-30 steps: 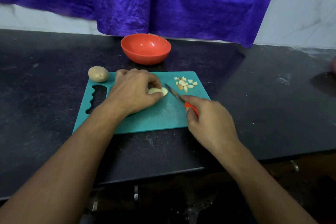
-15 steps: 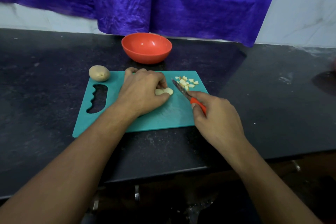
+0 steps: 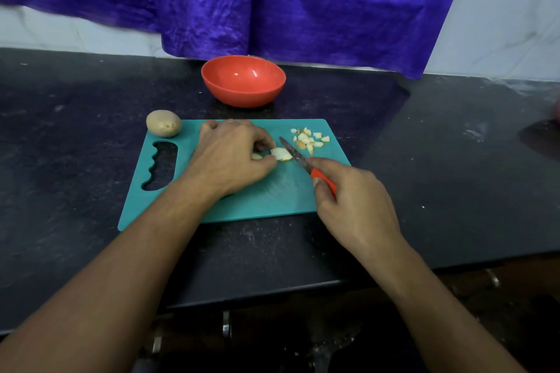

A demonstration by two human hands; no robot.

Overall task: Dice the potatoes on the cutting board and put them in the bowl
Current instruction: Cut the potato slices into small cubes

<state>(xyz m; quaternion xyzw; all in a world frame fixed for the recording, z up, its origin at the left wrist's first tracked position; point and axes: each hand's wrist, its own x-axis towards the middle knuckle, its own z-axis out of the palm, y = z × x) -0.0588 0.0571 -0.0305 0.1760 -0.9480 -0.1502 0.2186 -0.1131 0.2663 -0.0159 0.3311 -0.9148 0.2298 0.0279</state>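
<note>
No readable text, label, brand, number or sign shows on anything in view.

A kitchen: a black speckled stone desk (image 3: 454, 160) across the frame's middle, pale marble wall (image 3: 500, 24) at upper right, teal cutting board (image 3: 272, 197) at centre.

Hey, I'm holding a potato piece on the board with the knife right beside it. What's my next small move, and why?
Probably press the knife straight down through the potato piece. Your left hand pins it to the cutting board, your right hand holds the blade against it, and it looks larger than the diced bits nearby.
</note>
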